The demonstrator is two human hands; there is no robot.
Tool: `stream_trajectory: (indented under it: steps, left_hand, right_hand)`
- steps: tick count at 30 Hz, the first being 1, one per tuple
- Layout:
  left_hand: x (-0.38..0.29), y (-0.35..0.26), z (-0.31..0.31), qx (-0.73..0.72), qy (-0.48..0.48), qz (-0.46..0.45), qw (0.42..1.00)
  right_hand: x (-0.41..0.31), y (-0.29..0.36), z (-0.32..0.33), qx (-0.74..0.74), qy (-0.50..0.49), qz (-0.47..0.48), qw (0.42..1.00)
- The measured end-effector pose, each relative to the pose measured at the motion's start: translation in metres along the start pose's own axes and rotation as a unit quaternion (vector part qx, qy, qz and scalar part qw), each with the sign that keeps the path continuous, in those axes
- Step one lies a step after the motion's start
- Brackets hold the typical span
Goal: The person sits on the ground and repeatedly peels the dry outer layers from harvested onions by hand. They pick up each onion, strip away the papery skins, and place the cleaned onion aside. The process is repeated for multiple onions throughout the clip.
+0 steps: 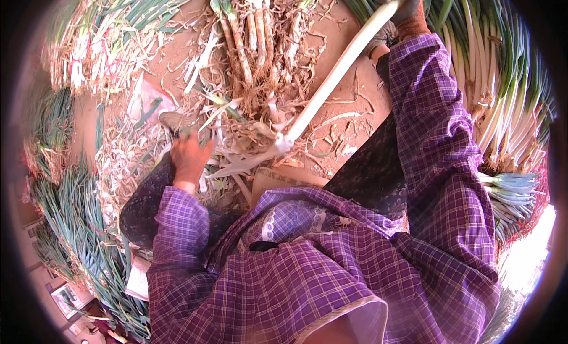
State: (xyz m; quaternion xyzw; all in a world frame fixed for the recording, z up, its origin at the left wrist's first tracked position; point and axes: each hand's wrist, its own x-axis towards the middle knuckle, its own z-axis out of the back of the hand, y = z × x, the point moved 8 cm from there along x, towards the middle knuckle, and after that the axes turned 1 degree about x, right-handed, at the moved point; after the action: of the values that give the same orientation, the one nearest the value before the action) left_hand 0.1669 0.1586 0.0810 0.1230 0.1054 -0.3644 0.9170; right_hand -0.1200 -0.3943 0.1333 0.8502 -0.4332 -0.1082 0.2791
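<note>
My right hand point(404, 7), in an orange and dark glove, grips a long green onion point(341, 69) near the start of its green leaves. The white stalk slants down to the left, its root end above the litter between my legs. A pale peeled layer point(246, 163) trails left from that end, blurred. My left hand point(191, 157), in an orange glove, is over my left knee, apart from the stalk; its fingers are blurred, and whether it holds anything cannot be told. Unpeeled green onions point(262, 42) with brown skins and roots lie ahead of me.
Cleaned green onions point(510, 104) lie in a pile at the right, with a tied bundle point(514, 188) below them. More bundles point(84, 55) line the upper left, and leafy ones point(80, 219) the left. Dry peelings point(120, 166) cover the ground around my legs and shoes.
</note>
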Motion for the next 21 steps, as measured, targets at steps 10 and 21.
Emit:
stream_trajectory:
  steps: [10,21]
  left_hand:
    - [-0.006,-0.23,0.028,-0.722,0.271,-0.153,0.618]
    - [-0.05,-0.236,-0.034,-0.737,0.455,0.035,0.5]
  right_hand:
    - [-0.033,-0.071,-0.108,-0.028,-0.003,-0.014,0.999]
    - [-0.139,-0.253,0.018,-0.135,-0.311,-0.27,0.901]
